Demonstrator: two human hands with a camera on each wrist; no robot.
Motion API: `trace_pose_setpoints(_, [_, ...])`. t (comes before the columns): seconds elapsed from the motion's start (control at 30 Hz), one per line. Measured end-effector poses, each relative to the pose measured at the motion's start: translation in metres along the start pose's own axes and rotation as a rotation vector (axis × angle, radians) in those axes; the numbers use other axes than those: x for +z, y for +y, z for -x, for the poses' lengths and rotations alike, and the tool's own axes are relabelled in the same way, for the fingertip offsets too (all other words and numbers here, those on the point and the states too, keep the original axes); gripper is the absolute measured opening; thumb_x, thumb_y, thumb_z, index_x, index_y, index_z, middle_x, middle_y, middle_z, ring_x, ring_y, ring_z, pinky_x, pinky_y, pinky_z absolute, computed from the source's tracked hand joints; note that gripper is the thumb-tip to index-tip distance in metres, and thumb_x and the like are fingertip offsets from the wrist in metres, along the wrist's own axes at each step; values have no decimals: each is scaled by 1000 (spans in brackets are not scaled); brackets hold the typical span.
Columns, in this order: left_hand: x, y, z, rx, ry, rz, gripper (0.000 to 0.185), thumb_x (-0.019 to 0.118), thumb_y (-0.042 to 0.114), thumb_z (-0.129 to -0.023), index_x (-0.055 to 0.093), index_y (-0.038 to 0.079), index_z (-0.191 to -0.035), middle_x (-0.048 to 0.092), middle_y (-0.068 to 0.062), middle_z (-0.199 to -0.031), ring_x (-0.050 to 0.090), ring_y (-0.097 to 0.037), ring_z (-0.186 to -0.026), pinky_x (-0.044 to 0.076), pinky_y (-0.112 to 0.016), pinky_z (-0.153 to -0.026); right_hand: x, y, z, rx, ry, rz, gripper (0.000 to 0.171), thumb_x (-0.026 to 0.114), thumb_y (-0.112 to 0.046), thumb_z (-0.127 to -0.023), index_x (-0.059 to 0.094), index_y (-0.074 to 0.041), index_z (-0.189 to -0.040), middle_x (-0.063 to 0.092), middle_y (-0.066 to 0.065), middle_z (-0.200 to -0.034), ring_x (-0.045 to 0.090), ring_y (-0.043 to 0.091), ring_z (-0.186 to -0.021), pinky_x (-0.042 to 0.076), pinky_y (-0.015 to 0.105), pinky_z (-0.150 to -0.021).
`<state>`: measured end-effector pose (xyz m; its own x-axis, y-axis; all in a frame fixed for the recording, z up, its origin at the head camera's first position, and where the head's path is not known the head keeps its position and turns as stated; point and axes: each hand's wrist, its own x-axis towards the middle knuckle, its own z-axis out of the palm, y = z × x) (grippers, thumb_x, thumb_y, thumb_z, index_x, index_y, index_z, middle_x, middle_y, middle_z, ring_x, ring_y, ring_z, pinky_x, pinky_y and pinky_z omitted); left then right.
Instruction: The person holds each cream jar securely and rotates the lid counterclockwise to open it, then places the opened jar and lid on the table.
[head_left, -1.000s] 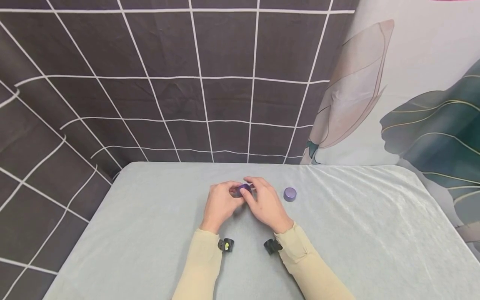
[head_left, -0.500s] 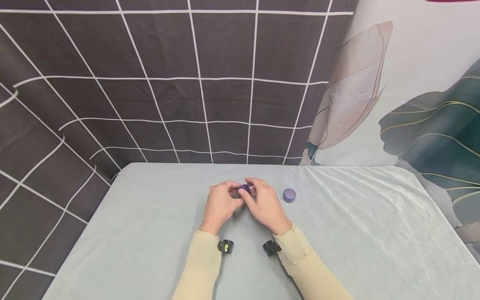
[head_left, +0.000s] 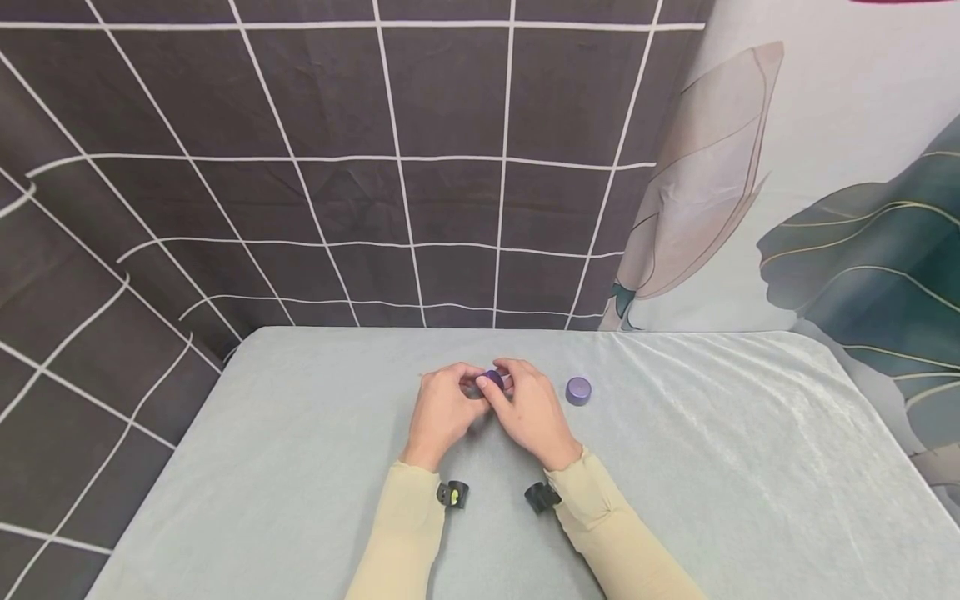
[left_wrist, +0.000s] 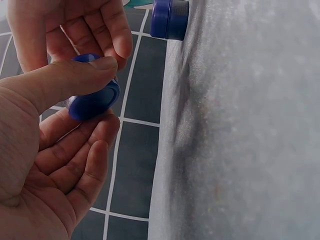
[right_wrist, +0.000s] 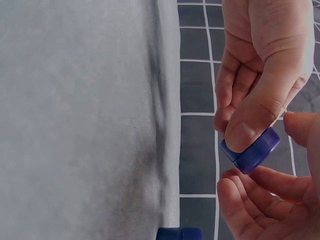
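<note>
From where I sit, little has changed over the last second: both hands have stayed together near the middle of the worktop (head_left: 712,467), toward its far edge, with the same small purple piece between them. The wrists have drawn in a touch closer to each other, and the second purple piece has not moved.

My left hand (head_left: 442,408) pinches the small purple cap (head_left: 492,378) with the thumb laid across its top and the fingers curled beneath it; the left wrist view shows the cap (left_wrist: 95,100) caught between thumb and forefinger. My right hand (head_left: 531,410) closes on the same cap from the other side, its thumb tip pressed on the cap's rim (right_wrist: 252,147) and its fingers cupped below. The cap is held just above the grey cloth, tilted, and not touching it as far as I can tell.

The purple jar (head_left: 578,390) stands alone on the cloth just to the right of my right hand, apart from it, nearer the far edge than the near one. Both wrist views catch it at their margins (left_wrist: 170,19) (right_wrist: 180,233).

Behind the worktop hangs a dark grid-patterned curtain (head_left: 337,167), and to the right a pale leaf-print curtain (head_left: 825,167). My own fingers hide most of the cap from the head view.
</note>
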<state>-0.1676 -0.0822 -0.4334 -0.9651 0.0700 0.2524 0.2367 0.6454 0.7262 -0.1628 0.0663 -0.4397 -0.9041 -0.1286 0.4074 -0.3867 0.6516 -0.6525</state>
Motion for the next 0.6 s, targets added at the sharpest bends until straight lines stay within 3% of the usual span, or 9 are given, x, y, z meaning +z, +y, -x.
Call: trace_pose_setpoints(0.6, [2,1,0,20,-1,-17,29,87,17,-72,77,9,-98,75,1,-85,69,-12,-77,56,-30,-71,-1,0,0,-18,26,16,30,71,-27,-94,72,-1,-108,69,10,-95,65,23,-84,53,42,-79])
